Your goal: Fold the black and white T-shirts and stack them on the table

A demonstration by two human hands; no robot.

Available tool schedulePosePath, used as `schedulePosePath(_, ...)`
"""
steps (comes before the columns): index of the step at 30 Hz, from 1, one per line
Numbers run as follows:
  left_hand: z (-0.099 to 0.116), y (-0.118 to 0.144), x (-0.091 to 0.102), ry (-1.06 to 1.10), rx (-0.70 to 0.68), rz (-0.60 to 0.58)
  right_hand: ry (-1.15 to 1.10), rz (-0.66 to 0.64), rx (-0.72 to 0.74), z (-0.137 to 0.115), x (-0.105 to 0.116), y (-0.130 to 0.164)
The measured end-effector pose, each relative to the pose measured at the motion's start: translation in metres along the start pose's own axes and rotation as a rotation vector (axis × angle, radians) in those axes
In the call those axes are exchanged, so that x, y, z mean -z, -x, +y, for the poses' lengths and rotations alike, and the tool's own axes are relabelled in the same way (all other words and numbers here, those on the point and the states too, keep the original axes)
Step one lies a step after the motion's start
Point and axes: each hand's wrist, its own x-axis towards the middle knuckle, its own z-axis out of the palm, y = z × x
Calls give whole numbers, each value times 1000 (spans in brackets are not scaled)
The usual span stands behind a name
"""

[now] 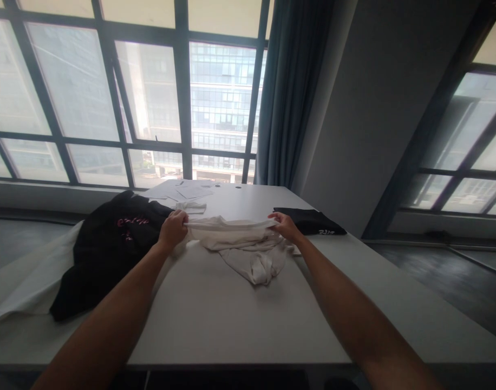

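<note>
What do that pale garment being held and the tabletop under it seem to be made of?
The pale garment, pinched by the left hand and right hand, looks like soft matte cloth, maybe cotton knit: it sags and wrinkles. The table looks like smooth white laminate with a faint sheen, though I can't be sure.

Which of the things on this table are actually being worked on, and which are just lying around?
In hand:
crumpled white cloth garment, gripped by left hand and right hand.

Lying about:
black garment with pink lettering; folded black garment; loose white paper sheets; small folded white cloth.
</note>
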Motion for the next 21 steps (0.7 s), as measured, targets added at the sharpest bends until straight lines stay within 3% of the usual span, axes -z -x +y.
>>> schedulePosePath(3, -6, 1, 0, -46, 1, -52, 273, -172, 35, 1, 1, 6)
schedulePosePath(6, -6, 4, -4, -50, -24, -215, 370, -150, 95, 2, -1, 8)
schedulePosePath(10, 8, 9, -13, 156, -69, -359, 323, -99, 178, 0, -6, 6)
schedulePosePath(13, 22, 10, -21, 250, -24, -349, 240, -137, 159, -2, -9, 5)
schedulePosePath(17, 31, 8, -24, 223, -39, -365, 182, -209, 99, -3, -10, 6)
schedulePosePath(21, 30, 4, -11, 156, -124, -215, 158, -266, 65, -5, -8, 10)
